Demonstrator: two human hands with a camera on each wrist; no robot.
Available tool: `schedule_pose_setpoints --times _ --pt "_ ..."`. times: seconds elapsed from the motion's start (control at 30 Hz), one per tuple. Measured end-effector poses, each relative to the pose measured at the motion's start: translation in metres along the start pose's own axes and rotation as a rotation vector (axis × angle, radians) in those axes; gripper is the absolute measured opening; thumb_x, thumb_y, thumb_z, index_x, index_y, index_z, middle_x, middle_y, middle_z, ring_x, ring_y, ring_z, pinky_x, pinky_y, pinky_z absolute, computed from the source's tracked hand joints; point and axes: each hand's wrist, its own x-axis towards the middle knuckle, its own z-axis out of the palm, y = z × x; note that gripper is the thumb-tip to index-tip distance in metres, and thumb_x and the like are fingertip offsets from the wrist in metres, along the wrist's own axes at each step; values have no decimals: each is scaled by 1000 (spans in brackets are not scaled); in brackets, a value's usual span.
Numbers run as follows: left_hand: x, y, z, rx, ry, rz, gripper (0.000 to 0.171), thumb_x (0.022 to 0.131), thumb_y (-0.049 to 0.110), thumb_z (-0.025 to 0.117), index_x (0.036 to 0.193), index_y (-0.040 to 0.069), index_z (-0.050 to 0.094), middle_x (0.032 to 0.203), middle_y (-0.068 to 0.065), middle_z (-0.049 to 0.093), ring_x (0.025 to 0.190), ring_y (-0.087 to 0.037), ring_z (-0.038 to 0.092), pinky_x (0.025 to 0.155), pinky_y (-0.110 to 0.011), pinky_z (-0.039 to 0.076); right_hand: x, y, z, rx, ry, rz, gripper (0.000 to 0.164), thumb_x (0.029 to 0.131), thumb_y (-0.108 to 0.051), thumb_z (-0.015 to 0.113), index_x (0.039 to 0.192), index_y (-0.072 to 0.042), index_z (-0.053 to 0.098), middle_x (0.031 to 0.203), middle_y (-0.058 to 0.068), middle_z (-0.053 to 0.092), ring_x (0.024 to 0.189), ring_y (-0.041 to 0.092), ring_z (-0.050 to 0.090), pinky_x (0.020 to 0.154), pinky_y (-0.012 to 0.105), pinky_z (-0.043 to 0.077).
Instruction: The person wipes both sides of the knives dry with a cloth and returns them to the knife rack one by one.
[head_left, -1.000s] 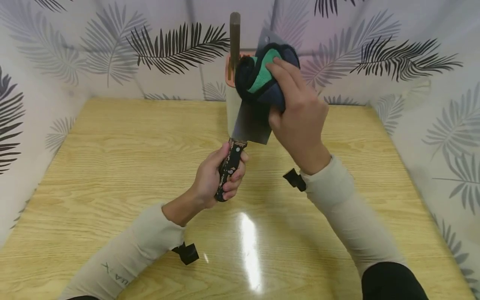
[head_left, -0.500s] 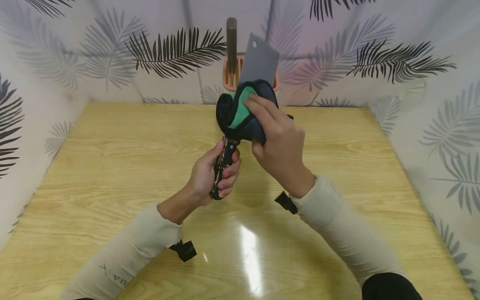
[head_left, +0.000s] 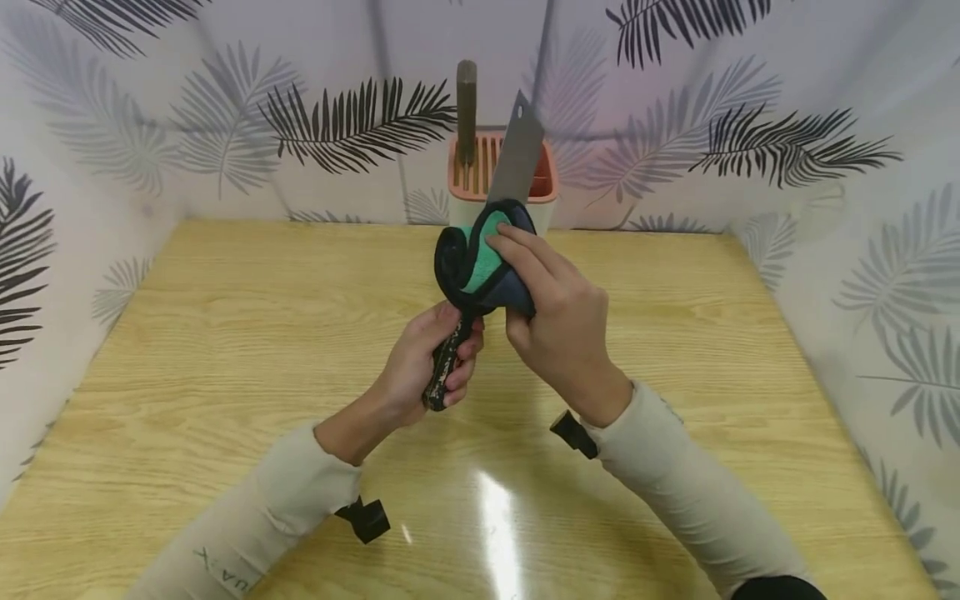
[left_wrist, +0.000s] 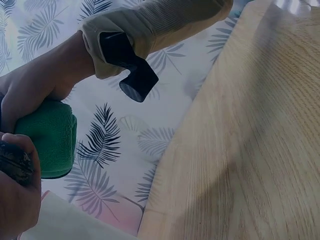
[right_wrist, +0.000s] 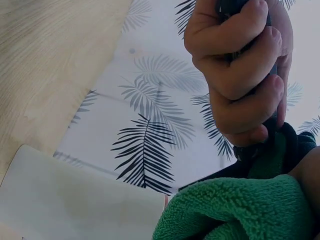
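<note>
My left hand [head_left: 420,358] grips the worn black handle of a cleaver [head_left: 516,158], its fingers curled round it. The wide metal blade points up and away, tilted to the right. Pinched in my right hand [head_left: 562,321] is a folded cloth [head_left: 483,254], green and dark blue with black edging. It wraps the lower blade just above the handle and hides that part. In the left wrist view the green cloth [left_wrist: 47,137] sits beside the handle. From the right wrist, the left hand's curled fingers [right_wrist: 245,65] show round the handle, with the cloth [right_wrist: 240,205] below.
Behind the blade, at the table's back edge, stands a white knife holder [head_left: 543,215] with an orange slotted top. A brown-handled utensil [head_left: 467,112] stands upright in its left side. The wood-grain table [head_left: 225,333] meets a leaf-patterned curtain [head_left: 337,50] at the back and sides.
The right hand has slid the cloth down the blade, from near its tip to just above the handle. The blade has turned and now looks narrower. The left hand keeps its grip.
</note>
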Motion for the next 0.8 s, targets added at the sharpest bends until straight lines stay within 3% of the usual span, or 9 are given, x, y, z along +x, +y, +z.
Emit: schedule_pose_setpoints --times 0.2,0.27,0.37,0.47,0.63,0.8 --pt "0 1 2 24 31 -13 29 110 33 32 101 11 48 71 7 46 45 -4 43 36 -17 38 5 3 -3 -46 25 -16 54 78 12 52 124 -12 70 124 9 71 101 32 74 61 45 61" --pt "0 2 4 49 34 -8 28 110 31 31 100 10 49 71 6 46 45 -4 43 36 -18 38 10 6 -6 -61 42 -14 57 77 12 50 125 -13 69 125 10 70 102 33 73 52 42 55" --pt "-1 2 6 89 31 2 28 110 27 31 99 9 50 70 6 45 46 -5 42 36 -18 37 25 15 -11 -57 78 21 61 74 11 49 125 -14 69 125 10 70 106 32 72 51 43 49" --pt "-2 1 7 112 16 0 28 110 25 31 98 8 50 70 6 44 46 -5 42 35 -19 36 44 31 -15 -7 115 88 61 73 9 47 125 -12 69 125 9 71 114 28 69 67 46 55" --pt "-3 -1 9 74 -17 -19 30 110 29 31 97 9 49 69 6 44 45 -4 41 35 -18 36 64 57 -14 223 164 159 54 78 9 47 125 -7 68 124 13 70 115 24 65 97 34 51" --pt "-2 3 8 41 -18 6 31 110 34 33 97 10 49 69 7 44 44 -3 42 35 -17 36 49 56 3 517 160 160 44 83 9 53 124 -1 67 122 17 69 116 22 62 106 29 45"
